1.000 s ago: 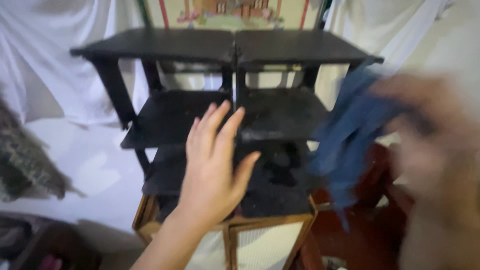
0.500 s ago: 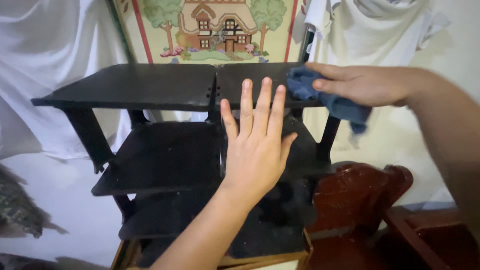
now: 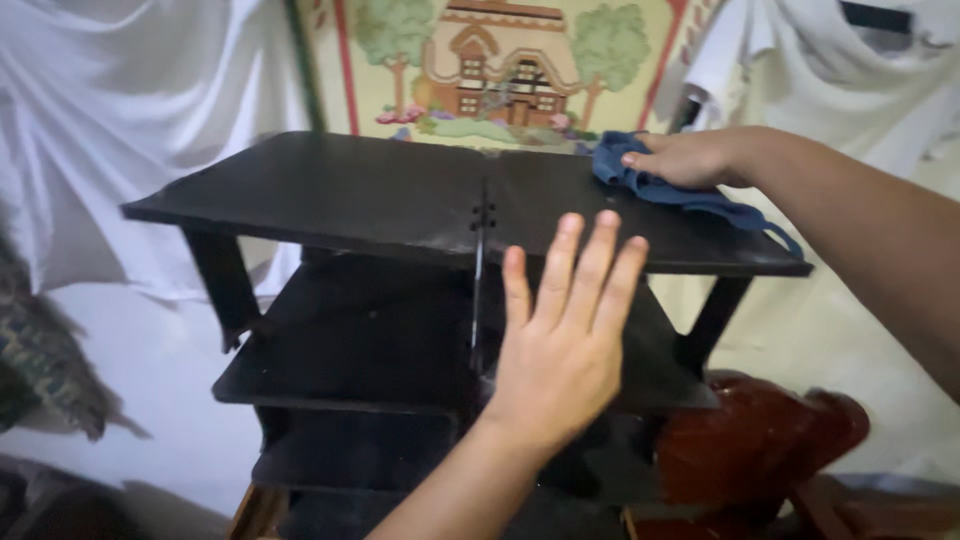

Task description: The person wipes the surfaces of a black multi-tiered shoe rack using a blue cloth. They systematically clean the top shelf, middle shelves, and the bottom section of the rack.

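Blue cloth point(image 3: 680, 190) under right hand point(image 3: 685, 160) fingers point(image 3: 640, 160)

Shelf point(image 3: 330, 195): black painted wood by the look, matt with a faint sheen, dusty top. Rag point(image 3: 680, 190) at 2 o'clock under right hand point(image 3: 680, 158): blue soft woven cloth, crumpled. Sheet point(image 3: 120, 90) at 10: white cloth, creased. Chair point(image 3: 760, 440) at 5: dark red wood, glossy varnish.
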